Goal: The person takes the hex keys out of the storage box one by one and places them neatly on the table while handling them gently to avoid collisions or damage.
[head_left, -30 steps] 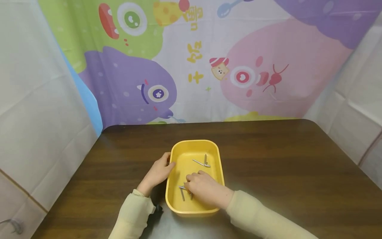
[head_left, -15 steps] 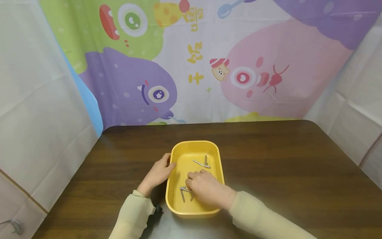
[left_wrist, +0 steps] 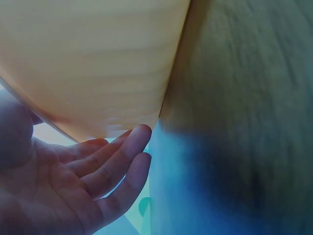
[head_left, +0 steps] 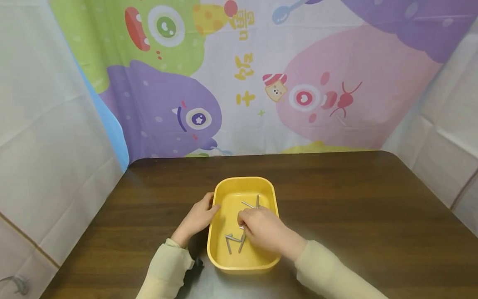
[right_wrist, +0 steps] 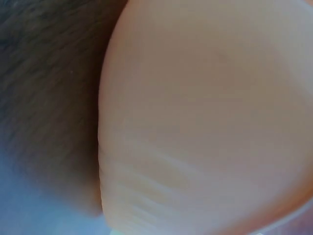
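A yellow rectangular tray [head_left: 224, 265] sits on the table. My left hand [head_left: 198, 216] holds its left side, thumb over the rim. In the left wrist view the fingers [left_wrist: 115, 178] lie along the outer wall. Several short silver metal rods lie in the tray: a loose group [head_left: 229, 245] near the front, and others [head_left: 257, 201] toward the back right. Over the tray's right half, my right hand [head_left: 263, 228] has curled fingers, with a silver rod end [head_left: 241, 227] at the fingertips. The palm side is hidden; the right wrist view shows mostly the tray's outer wall [right_wrist: 205, 107].
The dark wood table [head_left: 354, 216] extends on both sides of the tray. A cartoon-printed cloth [head_left: 246, 124] hangs behind it, and pale panels [head_left: 48, 104] stand left and right. A small dark object [head_left: 197, 263] lies by the left sleeve.
My right hand has moved from the front rods up and to the right, toward the back group, uncovering more of the front rods. The left hand stays on the rim.
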{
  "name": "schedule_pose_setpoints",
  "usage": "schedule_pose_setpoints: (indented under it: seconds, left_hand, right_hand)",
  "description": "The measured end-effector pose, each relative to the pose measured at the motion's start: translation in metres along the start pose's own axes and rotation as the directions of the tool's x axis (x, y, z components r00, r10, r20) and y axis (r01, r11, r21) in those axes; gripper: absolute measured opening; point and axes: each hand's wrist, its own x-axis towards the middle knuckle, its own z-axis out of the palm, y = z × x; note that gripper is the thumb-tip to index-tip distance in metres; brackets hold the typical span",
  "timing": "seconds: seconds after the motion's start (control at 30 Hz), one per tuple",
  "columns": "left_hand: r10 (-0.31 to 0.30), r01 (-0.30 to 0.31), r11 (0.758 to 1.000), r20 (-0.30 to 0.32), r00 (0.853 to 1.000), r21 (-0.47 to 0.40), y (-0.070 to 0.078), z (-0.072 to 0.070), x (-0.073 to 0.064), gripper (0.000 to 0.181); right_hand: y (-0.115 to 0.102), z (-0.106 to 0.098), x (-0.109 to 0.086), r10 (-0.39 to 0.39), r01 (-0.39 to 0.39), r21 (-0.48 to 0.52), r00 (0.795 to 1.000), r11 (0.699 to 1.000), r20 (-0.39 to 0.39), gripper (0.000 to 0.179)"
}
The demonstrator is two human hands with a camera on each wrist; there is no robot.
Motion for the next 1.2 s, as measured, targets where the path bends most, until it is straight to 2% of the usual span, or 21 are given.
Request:
schedule_pose_setpoints:
  seconds: [0.2,0.47,0.6,0.83,1.2]
  left_hand:
    - [0.001,-0.001,1.0,0.001,1.0,-0.002,0.0,0.0,-0.001,0.036]
    - [0.01,-0.01,1.0,-0.003,1.0,0.003,0.0,-0.001,0.0,0.036]
    - [0.01,-0.01,1.0,0.002,1.0,-0.005,-0.001,-0.001,0.0,0.037]
    - [0.005,-0.005,1.0,0.011,1.0,-0.002,-0.001,0.0,-0.001,0.036]
    - [-0.007,0.007,1.0,0.02,1.0,-0.006,-0.002,-0.001,-0.001,0.038]
  right_hand:
    - [0.004,-0.004,-0.003,0.033,-0.031,0.025,0.995,0.999,-0.097,0.012]
    - [0.008,-0.011,-0.006,0.132,-0.118,0.109,0.982,0.987,-0.135,0.012]
    - [0.012,-0.017,-0.007,0.198,-0.175,0.15,0.968,0.973,-0.153,0.013]
    - [0.023,-0.03,-0.01,0.266,-0.232,0.187,0.946,0.954,-0.184,0.015]
    - [0.048,-0.049,-0.018,0.303,-0.24,0.232,0.906,0.943,-0.297,0.011]
